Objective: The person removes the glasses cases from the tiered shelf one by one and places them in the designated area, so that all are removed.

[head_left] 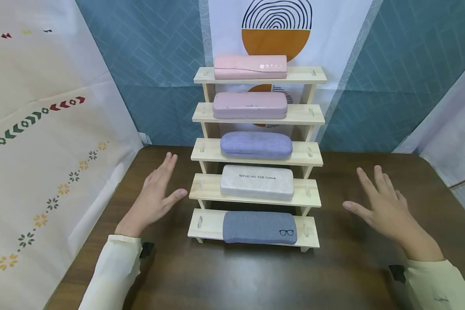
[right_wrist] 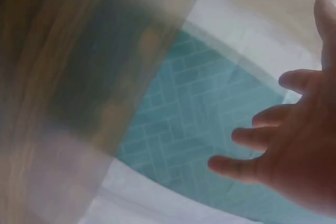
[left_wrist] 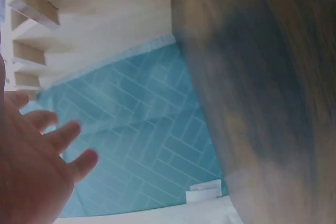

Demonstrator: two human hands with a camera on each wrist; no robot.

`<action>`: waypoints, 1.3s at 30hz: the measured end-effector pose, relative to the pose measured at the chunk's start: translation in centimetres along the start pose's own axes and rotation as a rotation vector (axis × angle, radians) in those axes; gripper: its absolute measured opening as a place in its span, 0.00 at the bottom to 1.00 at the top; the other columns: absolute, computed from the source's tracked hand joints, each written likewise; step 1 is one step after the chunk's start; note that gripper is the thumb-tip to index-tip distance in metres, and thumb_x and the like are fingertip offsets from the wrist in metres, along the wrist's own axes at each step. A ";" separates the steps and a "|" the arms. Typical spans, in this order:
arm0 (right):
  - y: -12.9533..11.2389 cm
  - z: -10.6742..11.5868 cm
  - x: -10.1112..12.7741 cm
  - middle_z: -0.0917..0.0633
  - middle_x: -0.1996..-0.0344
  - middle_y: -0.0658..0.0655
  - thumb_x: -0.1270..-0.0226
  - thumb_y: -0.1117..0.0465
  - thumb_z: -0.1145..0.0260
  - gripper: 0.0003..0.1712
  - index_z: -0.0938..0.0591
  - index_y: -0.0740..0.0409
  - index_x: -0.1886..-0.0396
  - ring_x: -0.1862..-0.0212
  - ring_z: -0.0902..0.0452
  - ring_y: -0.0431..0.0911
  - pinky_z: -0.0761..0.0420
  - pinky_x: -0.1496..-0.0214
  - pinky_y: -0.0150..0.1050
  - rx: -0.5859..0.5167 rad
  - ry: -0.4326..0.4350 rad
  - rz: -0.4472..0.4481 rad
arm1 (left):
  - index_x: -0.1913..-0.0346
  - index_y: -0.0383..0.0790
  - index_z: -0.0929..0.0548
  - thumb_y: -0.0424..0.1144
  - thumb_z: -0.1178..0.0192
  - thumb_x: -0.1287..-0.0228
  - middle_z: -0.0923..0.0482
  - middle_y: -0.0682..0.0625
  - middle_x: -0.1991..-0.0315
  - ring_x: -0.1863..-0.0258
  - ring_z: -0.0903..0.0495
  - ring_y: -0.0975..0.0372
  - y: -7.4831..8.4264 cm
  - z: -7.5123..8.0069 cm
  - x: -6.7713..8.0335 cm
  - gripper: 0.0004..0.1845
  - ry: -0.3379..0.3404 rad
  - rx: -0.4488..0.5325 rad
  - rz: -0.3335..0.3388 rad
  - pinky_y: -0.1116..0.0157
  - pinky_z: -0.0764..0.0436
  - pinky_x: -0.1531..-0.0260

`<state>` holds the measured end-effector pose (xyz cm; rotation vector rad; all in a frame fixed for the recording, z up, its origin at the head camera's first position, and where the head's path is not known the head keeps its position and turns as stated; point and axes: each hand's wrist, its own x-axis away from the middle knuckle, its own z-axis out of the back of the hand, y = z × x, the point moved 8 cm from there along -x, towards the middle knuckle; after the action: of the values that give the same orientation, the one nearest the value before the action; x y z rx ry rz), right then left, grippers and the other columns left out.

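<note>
Between the two hands stands a stepped wooden rack (head_left: 204, 222) whose tiers each carry one glasses case. From the top down lie a pink case (head_left: 232, 64), a mauve case (head_left: 249, 105), a purple rounded case (head_left: 255, 144), a pale grey case (head_left: 257, 182) lettered "REFUELING FOR CHINA", and a blue-grey case (head_left: 255, 227) with a glasses print. Left of the rack, my left hand (head_left: 151, 198) hovers over the table with straight fingers, holding nothing. On the other side my right hand (head_left: 387, 211) is likewise raised, its fingers spread and nothing in them.
The dark wooden table (head_left: 232, 280) runs under the rack and both arms. Behind it hangs a blue cloth (head_left: 155, 77) with a white patterned panel (head_left: 333, 26). A white embroidered cloth (head_left: 42, 142) borders the left side, and another white cloth (head_left: 457, 120) the right.
</note>
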<state>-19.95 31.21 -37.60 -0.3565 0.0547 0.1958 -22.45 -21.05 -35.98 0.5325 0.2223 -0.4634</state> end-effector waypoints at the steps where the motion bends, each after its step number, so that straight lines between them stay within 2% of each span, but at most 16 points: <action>1: -0.3 0.1 0.3 0.69 0.22 0.69 0.29 0.40 0.35 0.56 0.60 0.50 0.17 0.27 0.67 0.77 0.54 0.44 0.83 -0.036 -0.001 0.012 | 0.18 0.46 0.61 0.61 0.44 0.28 0.62 0.42 0.19 0.22 0.55 0.45 0.3 -0.2 0.2 0.50 -0.009 0.029 -0.004 0.37 0.51 0.31; 4: -1.4 0.7 1.2 0.67 0.20 0.63 0.28 0.46 0.33 0.55 0.60 0.45 0.17 0.27 0.63 0.77 0.53 0.44 0.82 -0.174 -0.007 0.041 | 0.18 0.48 0.65 0.61 0.40 0.31 0.63 0.43 0.19 0.24 0.50 0.43 0.8 -0.9 0.9 0.54 -0.061 0.146 0.019 0.37 0.44 0.33; 6: -2.3 1.1 1.9 0.66 0.20 0.56 0.28 0.51 0.32 0.54 0.59 0.39 0.17 0.24 0.63 0.72 0.54 0.43 0.82 -0.270 0.000 0.058 | 0.19 0.53 0.69 0.64 0.39 0.35 0.66 0.46 0.18 0.24 0.49 0.43 0.9 -1.8 1.6 0.58 -0.100 0.244 0.049 0.37 0.44 0.34; 8: -3.3 1.5 2.7 0.64 0.19 0.50 0.28 0.55 0.32 0.54 0.58 0.35 0.17 0.21 0.65 0.60 0.57 0.40 0.81 -0.351 0.021 0.080 | 0.19 0.56 0.72 0.67 0.38 0.39 0.69 0.49 0.18 0.24 0.47 0.44 1.1 -2.7 2.3 0.62 -0.131 0.347 0.066 0.36 0.44 0.34; 11: -4.7 1.9 3.7 0.56 0.19 0.47 0.30 0.60 0.30 0.54 0.54 0.33 0.18 0.22 0.58 0.40 0.56 0.37 0.78 -0.408 0.078 0.121 | 0.20 0.58 0.72 0.70 0.36 0.44 0.71 0.49 0.18 0.25 0.45 0.41 1.3 -3.9 3.3 0.65 -0.141 0.479 0.056 0.34 0.46 0.35; 13: -5.5 2.0 4.3 0.46 0.21 0.46 0.32 0.61 0.29 0.53 0.49 0.34 0.18 0.27 0.51 0.31 0.49 0.28 0.60 -0.403 0.119 0.134 | 0.20 0.60 0.72 0.70 0.36 0.46 0.70 0.48 0.18 0.26 0.44 0.40 1.4 -4.5 3.9 0.65 -0.139 0.531 0.053 0.33 0.46 0.36; 14: -5.9 2.0 4.6 0.40 0.24 0.47 0.33 0.63 0.28 0.51 0.46 0.36 0.19 0.29 0.45 0.29 0.43 0.28 0.51 -0.403 0.138 0.143 | 0.20 0.60 0.72 0.70 0.36 0.47 0.69 0.47 0.18 0.27 0.43 0.39 1.4 -4.8 4.2 0.65 -0.136 0.548 0.051 0.32 0.45 0.37; 16: -6.7 1.9 4.9 0.29 0.32 0.47 0.34 0.65 0.28 0.45 0.38 0.40 0.22 0.36 0.36 0.29 0.34 0.35 0.34 -0.418 0.164 0.161 | 0.19 0.60 0.72 0.69 0.35 0.46 0.67 0.43 0.19 0.28 0.42 0.37 1.5 -5.3 4.7 0.65 -0.130 0.582 0.042 0.31 0.43 0.39; 18: -7.4 1.5 5.0 0.22 0.43 0.47 0.34 0.67 0.28 0.38 0.30 0.46 0.27 0.44 0.27 0.32 0.30 0.47 0.23 -0.462 0.171 0.180 | 0.19 0.59 0.72 0.68 0.36 0.45 0.65 0.40 0.19 0.30 0.40 0.36 1.5 -5.6 5.2 0.64 -0.130 0.607 0.033 0.34 0.38 0.40; 21: -8.7 0.6 4.8 0.17 0.53 0.49 0.33 0.72 0.31 0.26 0.24 0.53 0.38 0.54 0.21 0.38 0.22 0.56 0.29 -0.590 0.118 0.223 | 0.19 0.56 0.71 0.65 0.36 0.40 0.62 0.33 0.21 0.32 0.38 0.34 1.7 -5.9 5.7 0.62 -0.131 0.681 -0.005 0.43 0.30 0.41; 25: -10.3 -1.4 4.2 0.16 0.54 0.54 0.32 0.73 0.33 0.20 0.22 0.59 0.43 0.59 0.19 0.43 0.19 0.61 0.35 -0.740 -0.002 0.286 | 0.19 0.54 0.69 0.58 0.35 0.34 0.61 0.30 0.22 0.32 0.40 0.32 1.8 -6.2 5.8 0.58 -0.149 0.804 -0.022 0.57 0.26 0.41; 29: -11.7 -3.4 3.8 0.15 0.59 0.57 0.30 0.73 0.35 0.22 0.23 0.66 0.38 0.63 0.18 0.44 0.19 0.66 0.38 -0.865 -0.137 0.338 | 0.18 0.50 0.63 0.48 0.32 0.33 0.58 0.29 0.23 0.32 0.40 0.30 1.8 -6.8 5.8 0.56 -0.188 0.895 0.041 0.60 0.23 0.45; 33: -12.5 -5.1 3.6 0.15 0.67 0.54 0.29 0.73 0.37 0.26 0.27 0.70 0.32 0.69 0.20 0.42 0.19 0.69 0.38 -0.956 -0.238 0.347 | 0.19 0.40 0.53 0.35 0.30 0.35 0.46 0.27 0.28 0.40 0.29 0.35 2.1 -8.1 5.9 0.50 -0.240 0.935 0.085 0.59 0.19 0.52; 36: -13.0 -6.0 3.5 0.16 0.69 0.54 0.30 0.73 0.36 0.29 0.30 0.73 0.31 0.71 0.18 0.46 0.18 0.70 0.39 -0.985 -0.248 0.344 | 0.23 0.35 0.46 0.28 0.31 0.37 0.37 0.31 0.34 0.46 0.24 0.45 2.2 -8.7 5.9 0.45 -0.232 0.910 0.067 0.60 0.20 0.52; 39: -13.3 -6.6 3.1 0.17 0.71 0.53 0.32 0.71 0.33 0.33 0.32 0.74 0.30 0.73 0.18 0.49 0.18 0.72 0.41 -0.963 -0.225 0.319 | 0.25 0.35 0.40 0.27 0.29 0.41 0.36 0.34 0.37 0.48 0.23 0.51 2.0 -8.9 5.9 0.43 -0.193 0.871 0.036 0.61 0.20 0.52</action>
<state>-14.34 17.20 -39.53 -1.2850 -0.2166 0.5775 -17.07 -16.93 -44.44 1.3316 -0.1953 -0.5650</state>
